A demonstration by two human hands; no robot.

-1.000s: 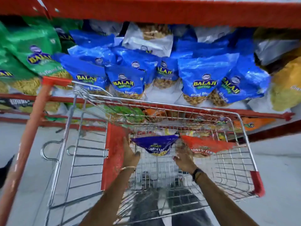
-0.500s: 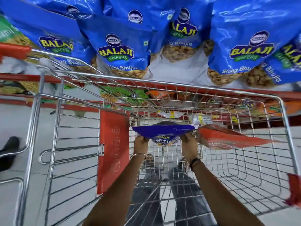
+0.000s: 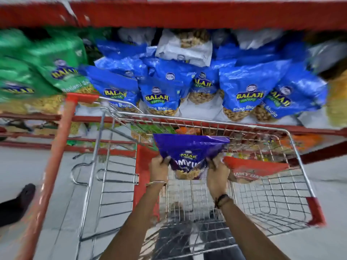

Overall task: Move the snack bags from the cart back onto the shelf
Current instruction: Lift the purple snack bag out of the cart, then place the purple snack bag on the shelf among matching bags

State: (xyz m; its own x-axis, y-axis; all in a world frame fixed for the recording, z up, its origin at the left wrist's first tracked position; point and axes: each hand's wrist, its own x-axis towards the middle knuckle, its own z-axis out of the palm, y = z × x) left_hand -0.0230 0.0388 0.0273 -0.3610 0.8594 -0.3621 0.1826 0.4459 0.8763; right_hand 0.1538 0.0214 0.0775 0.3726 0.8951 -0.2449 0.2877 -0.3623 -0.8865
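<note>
A pale, smooth floor [image 3: 33, 166] runs under a red-painted metal shelf [image 3: 187, 14] whose lower rail crosses the far side of the scene. Held above the wire cart [image 3: 262, 203], near its far end, is the purple snack bag [image 3: 189, 149]: a glossy, crinkled plastic pouch with a broad flat top tapering toward a clear window full of pale, lumpy snacks, its printed lettering only partly readable. The left hand [image 3: 159, 166] grips its left edge with fingers curled tight around the film, a thin metal bangle at the wrist; the right hand [image 3: 217, 175] clamps the right edge the same way, a dark band at its wrist. Just to the right, inside the basket, lies a red snack bag [image 3: 253, 169], shiny and creased, touching the right hand's side. The cart is a grid of thin chrome wire with red plastic corner caps, a red panel [image 3: 144, 173] on the child seat flap, and a rounded orange-red handle [image 3: 52, 166] slanting down the left. On the shelf beyond, plump blue bags [image 3: 163, 87] stand crowded together, glossy, with clear windows showing nut-like pieces; green bags [image 3: 56, 61] sit to the far left, blurred, and a white bag [image 3: 185, 49] rests on top of the blue ones.
</note>
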